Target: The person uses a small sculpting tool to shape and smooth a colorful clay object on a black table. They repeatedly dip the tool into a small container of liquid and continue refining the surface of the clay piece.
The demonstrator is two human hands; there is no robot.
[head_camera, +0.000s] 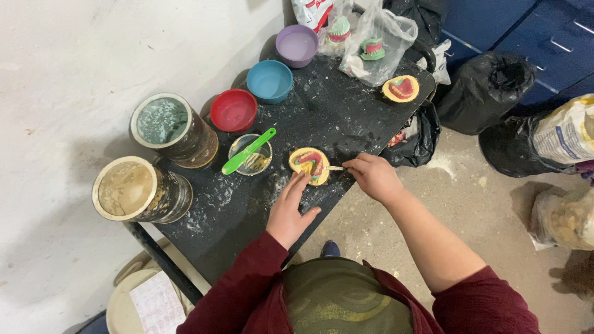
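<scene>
Against a white wall stood a black table [247, 210] dusted with white powder, carrying two tins, red, blue and purple bowls, and a small cup [250, 156] with a green spatula [249, 151]. At its near edge lay a yellow dental mould [310, 164] with red gums. The left hand [288, 211] rested open, fingertips touching the mould's edge, while the right hand [373, 175] pinched a thin tool [335, 167] against its side.

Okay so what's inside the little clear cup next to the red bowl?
The clear cup holds a yellowish paste at the bottom, and a green spatula rests across it, blade end down in the cup. The spatula covers part of the contents, so what lies beneath it is hidden.
</scene>
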